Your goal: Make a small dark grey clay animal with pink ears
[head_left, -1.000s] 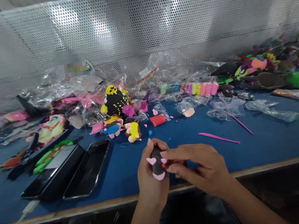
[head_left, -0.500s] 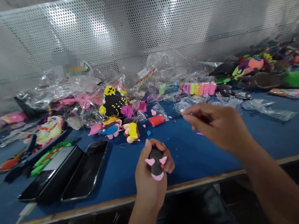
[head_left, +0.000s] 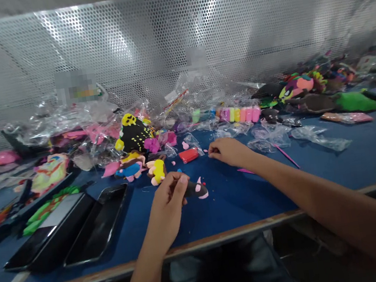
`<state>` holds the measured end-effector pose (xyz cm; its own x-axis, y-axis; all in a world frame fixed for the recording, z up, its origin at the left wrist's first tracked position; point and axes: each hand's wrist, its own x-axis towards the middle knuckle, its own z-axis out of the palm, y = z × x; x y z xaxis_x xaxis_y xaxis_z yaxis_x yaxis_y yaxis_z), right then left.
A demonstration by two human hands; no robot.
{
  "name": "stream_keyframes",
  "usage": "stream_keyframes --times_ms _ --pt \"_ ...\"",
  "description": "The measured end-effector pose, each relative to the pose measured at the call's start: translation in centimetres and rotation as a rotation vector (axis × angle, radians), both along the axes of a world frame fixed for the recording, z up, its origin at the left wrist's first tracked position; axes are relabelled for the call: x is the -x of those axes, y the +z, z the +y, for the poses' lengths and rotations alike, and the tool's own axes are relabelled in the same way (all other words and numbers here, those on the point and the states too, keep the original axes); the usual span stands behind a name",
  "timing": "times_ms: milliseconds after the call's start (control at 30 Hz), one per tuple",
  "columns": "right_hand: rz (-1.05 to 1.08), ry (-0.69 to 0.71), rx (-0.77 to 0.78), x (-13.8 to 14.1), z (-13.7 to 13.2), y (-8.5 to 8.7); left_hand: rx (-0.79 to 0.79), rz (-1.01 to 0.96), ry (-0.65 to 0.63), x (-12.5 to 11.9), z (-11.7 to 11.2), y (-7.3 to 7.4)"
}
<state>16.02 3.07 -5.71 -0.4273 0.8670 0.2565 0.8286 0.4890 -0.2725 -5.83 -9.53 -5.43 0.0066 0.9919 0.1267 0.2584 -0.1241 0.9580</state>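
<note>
My left hand [head_left: 169, 202] is closed round the back part of a dark grey clay figure [head_left: 192, 189] with pink ears, a pink tip and a small red dot. The figure points to the right, just above the blue table. Farther back, my right hand [head_left: 228, 153] is low over the table, fingers bent together and pointing down. Whatever may be between those fingertips is hidden. Close to them lie a small pink bit [head_left: 205, 150] and a red clay packet [head_left: 189, 155]. A yellow and pink clay figure [head_left: 157, 171] is just behind my left hand.
Two phone-like black devices, one a flat phone [head_left: 98, 225], lie at the left. A black figure with yellow spots [head_left: 134, 137] stands behind. Clear plastic bags [head_left: 268, 136] and clay sticks [head_left: 240, 114] line the perforated metal screen [head_left: 172, 35]. A thin magenta tool [head_left: 287, 156] lies at right.
My left hand has turned the grey figure from facing me to pointing right, and shifted left. My right hand has moved left and down, toward the small pink bit.
</note>
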Motion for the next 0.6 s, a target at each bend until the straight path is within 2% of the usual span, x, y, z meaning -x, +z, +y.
stream_keyframes --times_ms 167,300,400,533,600 --pt "0.196 -0.038 0.025 -0.3 -0.7 0.3 -0.032 0.297 0.019 0.7 -0.4 -0.6" --pt "0.369 0.018 0.041 -0.5 -1.4 0.4 -0.049 0.516 0.046 1.0 -0.8 -0.5" --pt "0.603 0.064 0.098 0.1 -3.1 1.3 -0.113 0.579 0.077 1.3 -0.7 -0.5" --pt "0.865 0.14 0.341 1.7 -7.2 2.9 -0.344 0.508 0.164 1.3 -1.2 -0.3" --pt "0.952 0.202 0.457 2.4 -9.4 3.4 -0.533 0.451 0.11 1.0 -1.9 0.2"
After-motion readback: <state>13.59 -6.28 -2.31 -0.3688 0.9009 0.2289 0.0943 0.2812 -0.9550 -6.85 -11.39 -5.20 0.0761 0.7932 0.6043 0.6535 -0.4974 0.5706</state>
